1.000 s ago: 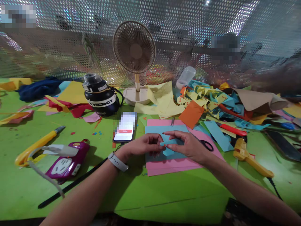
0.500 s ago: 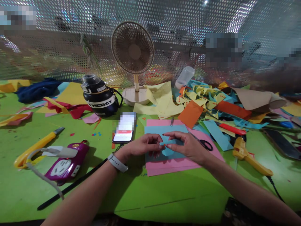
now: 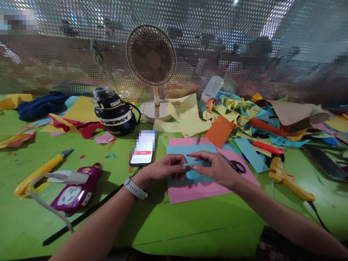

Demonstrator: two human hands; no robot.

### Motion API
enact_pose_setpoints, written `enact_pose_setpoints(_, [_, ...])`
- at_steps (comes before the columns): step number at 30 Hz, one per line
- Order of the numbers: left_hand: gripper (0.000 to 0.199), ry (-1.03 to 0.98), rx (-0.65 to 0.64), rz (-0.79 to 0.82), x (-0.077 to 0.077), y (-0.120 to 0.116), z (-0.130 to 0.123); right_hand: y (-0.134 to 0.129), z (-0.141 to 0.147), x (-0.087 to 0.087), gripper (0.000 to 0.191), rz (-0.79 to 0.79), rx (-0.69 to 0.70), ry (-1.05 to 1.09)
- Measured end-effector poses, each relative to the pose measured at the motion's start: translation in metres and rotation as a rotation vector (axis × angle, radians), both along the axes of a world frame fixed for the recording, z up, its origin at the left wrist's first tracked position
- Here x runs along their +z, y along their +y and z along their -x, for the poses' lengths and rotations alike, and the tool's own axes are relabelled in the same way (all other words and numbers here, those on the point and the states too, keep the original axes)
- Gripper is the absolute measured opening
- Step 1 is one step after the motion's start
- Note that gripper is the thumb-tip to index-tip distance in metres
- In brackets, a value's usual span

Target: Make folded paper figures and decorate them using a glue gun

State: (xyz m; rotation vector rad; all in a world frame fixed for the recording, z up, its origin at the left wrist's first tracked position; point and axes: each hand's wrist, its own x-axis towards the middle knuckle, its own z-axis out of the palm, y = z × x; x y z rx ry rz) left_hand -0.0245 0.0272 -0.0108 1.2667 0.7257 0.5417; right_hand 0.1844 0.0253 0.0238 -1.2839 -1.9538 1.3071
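My left hand (image 3: 171, 167) and my right hand (image 3: 208, 164) meet over a blue sheet (image 3: 176, 150) lying on pink paper (image 3: 181, 197). Between their fingertips is a small light blue paper piece (image 3: 192, 174), with a tiny orange-red bit at its upper edge. The left thumb and index finger pinch its left side. On the other side, my right thumb touches the piece near the orange-red bit, the index finger arched above. Black-handled scissors (image 3: 238, 166) lie just right of my right hand.
Left of my hands are a lit phone (image 3: 143, 148), a purple power strip (image 3: 77, 190) and a yellow cutter (image 3: 40, 174). A fan (image 3: 156, 110), a black bottle (image 3: 115, 117) and paper scraps (image 3: 231, 110) stand or lie behind. At right is a yellow glue gun (image 3: 290, 183).
The view has shifted slightly. Both hands keep nearly the same pose, and the small blue piece between them looks slightly turned.
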Motion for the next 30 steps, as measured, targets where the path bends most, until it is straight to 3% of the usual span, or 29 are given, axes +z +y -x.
enact_pose_setpoints(30, [0.030, -0.063, -0.023, 0.001, -0.0033, -0.0007, -0.0015, 0.0003, 0.0033, -0.0052, 0.042, -0.007, -0.030, -0.014])
